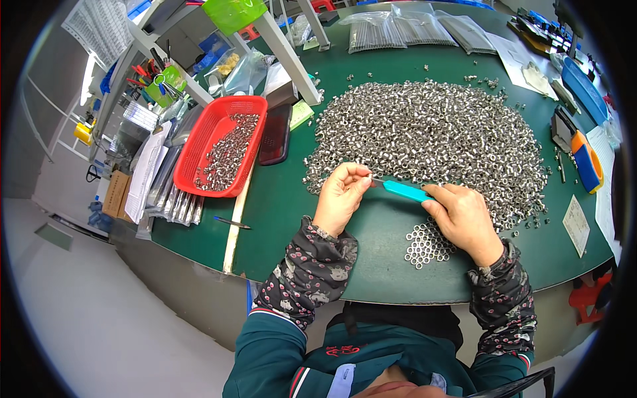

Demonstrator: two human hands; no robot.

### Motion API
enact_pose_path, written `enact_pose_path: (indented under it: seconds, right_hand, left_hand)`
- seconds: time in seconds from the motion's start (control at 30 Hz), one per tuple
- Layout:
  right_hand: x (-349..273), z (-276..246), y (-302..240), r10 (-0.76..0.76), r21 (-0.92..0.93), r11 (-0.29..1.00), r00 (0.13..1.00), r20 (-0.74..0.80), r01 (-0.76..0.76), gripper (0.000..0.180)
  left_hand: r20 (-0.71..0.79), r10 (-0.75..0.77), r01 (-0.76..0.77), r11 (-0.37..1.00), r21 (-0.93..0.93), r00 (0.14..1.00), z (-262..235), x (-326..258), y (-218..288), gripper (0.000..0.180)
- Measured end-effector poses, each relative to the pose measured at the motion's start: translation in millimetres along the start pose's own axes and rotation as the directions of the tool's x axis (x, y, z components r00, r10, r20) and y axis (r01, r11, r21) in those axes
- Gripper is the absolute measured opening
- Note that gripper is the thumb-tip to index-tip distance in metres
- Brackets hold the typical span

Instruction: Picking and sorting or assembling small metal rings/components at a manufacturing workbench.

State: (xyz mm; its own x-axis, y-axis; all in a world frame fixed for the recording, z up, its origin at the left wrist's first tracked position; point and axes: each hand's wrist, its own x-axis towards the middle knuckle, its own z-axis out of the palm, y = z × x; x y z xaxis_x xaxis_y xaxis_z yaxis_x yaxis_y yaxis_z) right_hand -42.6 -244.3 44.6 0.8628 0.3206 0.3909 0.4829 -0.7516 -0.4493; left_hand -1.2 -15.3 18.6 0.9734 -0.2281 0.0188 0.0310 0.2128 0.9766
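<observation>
My left hand (340, 200) is closed in a pinch above the table, thumb against fingertips. What it pinches is too small and covered to make out. Its fingertips meet the dark, narrow tip of a tool with a flat teal handle (407, 191). My right hand (464, 217) grips the other end of that handle between thumb and fingers. Just beyond both hands spreads a large heap of small metal rings (424, 126). A small single-layer group of rings (424, 249) lies on the table below my right hand, close to its wrist.
On the left, a red plastic basket (184, 174) holds more rings, beside a dark tray (275, 136). A pen (232, 222) lies near a wooden strip (237, 232). An orange-and-blue tool (586, 162) and a paper card (576, 225) are on the right. Bagged rods (375, 33) lie at the back.
</observation>
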Motion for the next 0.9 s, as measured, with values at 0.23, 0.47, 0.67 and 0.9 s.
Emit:
enact_pose_path:
  seconds: [0.23,0.47,0.67,0.9]
  right_hand:
    - [-1.8,2.1,-3.0,0.048,0.015,0.999,0.999,-0.023,-0.047,0.022]
    - [-4.7,6.7,-14.5,0.09,0.039,0.995,0.991,-0.101,-0.087,0.021]
    - [-7.4,11.2,-17.8,0.076,0.014,0.997,0.984,-0.164,-0.075,0.021]
    - [-9.1,12.3,-19.8,0.016,-0.052,0.998,0.976,-0.217,-0.028,0.022]
  left_hand:
    - [-0.018,0.125,-0.124,0.99,0.063,0.992,1.0,-0.5,-7.0,0.006]
    - [-0.082,0.164,-0.157,0.984,0.084,0.983,1.0,-2.1,-8.6,0.006]
    - [-0.084,0.198,-0.191,0.978,0.086,0.977,2.1,-2.3,-10.1,0.005]
    - [-0.087,0.182,-0.174,0.981,0.092,0.979,1.1,-1.2,-9.0,0.005]
